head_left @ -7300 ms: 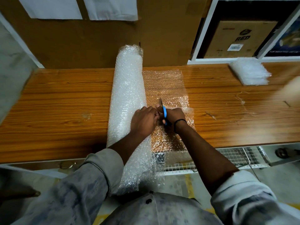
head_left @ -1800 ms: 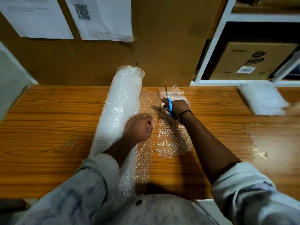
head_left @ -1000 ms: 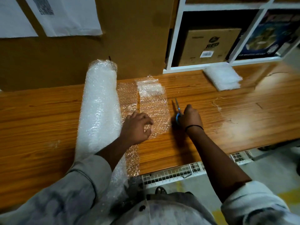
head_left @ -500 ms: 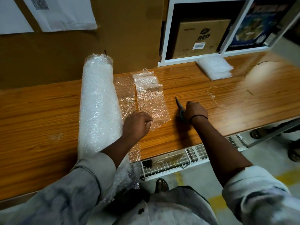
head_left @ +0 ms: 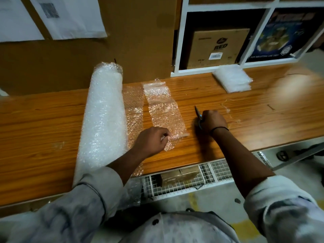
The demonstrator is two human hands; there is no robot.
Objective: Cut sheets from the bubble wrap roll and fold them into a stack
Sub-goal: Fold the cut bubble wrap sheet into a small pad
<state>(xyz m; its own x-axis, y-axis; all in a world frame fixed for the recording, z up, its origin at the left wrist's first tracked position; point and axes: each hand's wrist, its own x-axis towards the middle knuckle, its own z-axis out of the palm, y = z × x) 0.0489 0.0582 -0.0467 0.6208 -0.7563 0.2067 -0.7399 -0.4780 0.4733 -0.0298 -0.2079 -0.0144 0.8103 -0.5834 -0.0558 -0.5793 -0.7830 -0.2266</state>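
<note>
A thick white bubble wrap roll (head_left: 103, 118) lies across the wooden table (head_left: 43, 123), its loose end (head_left: 134, 109) spread flat beside it. A cut clear sheet (head_left: 162, 107) lies just right of that end. My left hand (head_left: 151, 140) pinches the sheet's near edge and lifts it slightly. To the right of the sheet my right hand (head_left: 212, 121) grips the scissors (head_left: 198, 114) low over the table, blades closed and pointing away. A stack of folded sheets (head_left: 232, 78) sits at the back right.
A white shelf unit (head_left: 180, 41) holding a cardboard box (head_left: 217, 48) stands behind the stack. A brown board (head_left: 136, 41) with paper sheets backs the table. A wire tray (head_left: 189, 178) hangs under the table's front edge.
The cut through the wrap ended and a sheet came free. My right hand carried the scissors right, off the sheet, down to the table. My left hand took the sheet's near edge.
</note>
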